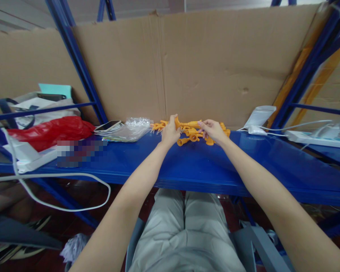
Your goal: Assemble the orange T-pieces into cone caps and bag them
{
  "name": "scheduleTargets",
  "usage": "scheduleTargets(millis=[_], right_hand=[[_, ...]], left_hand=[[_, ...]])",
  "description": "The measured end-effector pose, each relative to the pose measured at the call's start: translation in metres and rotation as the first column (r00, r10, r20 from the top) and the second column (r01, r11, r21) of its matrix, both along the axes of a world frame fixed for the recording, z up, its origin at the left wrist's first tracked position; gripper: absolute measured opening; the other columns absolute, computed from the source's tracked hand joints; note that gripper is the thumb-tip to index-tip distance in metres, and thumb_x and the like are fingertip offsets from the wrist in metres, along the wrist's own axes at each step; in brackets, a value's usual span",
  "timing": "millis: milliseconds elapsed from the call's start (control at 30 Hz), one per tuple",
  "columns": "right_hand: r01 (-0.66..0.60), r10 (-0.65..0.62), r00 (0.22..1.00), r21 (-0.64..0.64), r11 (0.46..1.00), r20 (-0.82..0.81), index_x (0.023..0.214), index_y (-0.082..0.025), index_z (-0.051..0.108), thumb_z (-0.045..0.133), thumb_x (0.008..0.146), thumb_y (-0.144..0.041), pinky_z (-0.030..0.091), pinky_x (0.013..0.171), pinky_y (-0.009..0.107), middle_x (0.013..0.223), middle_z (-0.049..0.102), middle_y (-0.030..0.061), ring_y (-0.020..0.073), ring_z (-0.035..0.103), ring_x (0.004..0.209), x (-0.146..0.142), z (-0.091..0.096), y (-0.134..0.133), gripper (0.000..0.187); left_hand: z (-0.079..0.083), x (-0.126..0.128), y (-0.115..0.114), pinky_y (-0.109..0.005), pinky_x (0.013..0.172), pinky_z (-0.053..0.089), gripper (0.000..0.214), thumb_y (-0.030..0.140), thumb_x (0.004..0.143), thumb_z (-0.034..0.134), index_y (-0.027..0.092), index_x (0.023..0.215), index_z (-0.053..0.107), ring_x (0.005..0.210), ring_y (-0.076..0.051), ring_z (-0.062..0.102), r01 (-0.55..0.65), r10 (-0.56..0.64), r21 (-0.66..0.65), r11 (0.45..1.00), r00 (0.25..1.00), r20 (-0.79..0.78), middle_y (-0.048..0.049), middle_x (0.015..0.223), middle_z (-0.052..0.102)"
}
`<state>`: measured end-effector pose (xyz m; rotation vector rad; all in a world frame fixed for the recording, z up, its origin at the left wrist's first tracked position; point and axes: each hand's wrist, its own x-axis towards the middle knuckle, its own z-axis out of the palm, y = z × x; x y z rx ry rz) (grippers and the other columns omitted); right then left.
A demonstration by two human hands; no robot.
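Note:
Small orange plastic pieces [184, 142] lie in a pile on the blue shelf table, some with a round cup-shaped end. More orange pieces [158, 125] with short silver chains lie to the left of my left hand. My left hand [170, 133] is closed around an orange plastic piece [177, 121], which shows between thumb and fingers. Just right of it, my right hand [214, 130] is closed in a pinch over the pile. An orange tip shows by its fingertips, but I cannot make out what they hold.
Left of the pile lie clear plastic bags [136, 130] and a phone [110, 126]. Farther left are a red plastic bag [53, 132] and a white power strip [39, 158] with a cable. A cardboard sheet [215, 68] stands behind; white cables and another power strip [320, 139] are at right.

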<state>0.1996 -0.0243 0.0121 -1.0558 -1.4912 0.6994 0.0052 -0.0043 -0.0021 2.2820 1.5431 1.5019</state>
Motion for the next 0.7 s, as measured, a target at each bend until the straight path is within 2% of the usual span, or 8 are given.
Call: scheduleTargets(millis=[433,700], right_hand=[[-0.068,0.067,0.995,0.02,0.997,0.072,0.08,-0.022,0.052,0.076,0.082,-0.038,0.038,0.035,0.017,0.059,0.06,-0.0059,0.0068,0.051,0.038,0.0047,0.0,-0.0015,0.029],[-0.091,0.09,0.989,0.005,0.996,0.114,0.082,-0.022,0.048,0.075,0.083,-0.031,0.041,0.037,0.017,0.065,0.058,-0.0066,0.0066,0.052,0.041,0.0087,-0.0058,0.0061,0.029]], left_hand=[[-0.002,-0.0018,0.0028,-0.044,0.101,0.05,0.064,0.007,0.084,0.055,0.022,0.143,0.038,0.115,-0.03,0.066,0.017,-0.017,0.007,1.0,1.0,-0.001,-0.0143,0.126,0.067],[-0.0002,-0.0023,0.0014,-0.044,0.104,0.049,0.064,0.005,0.082,0.055,0.019,0.142,0.039,0.121,-0.03,0.063,0.024,-0.024,0.021,0.999,0.999,-0.025,-0.0163,0.135,0.062]])
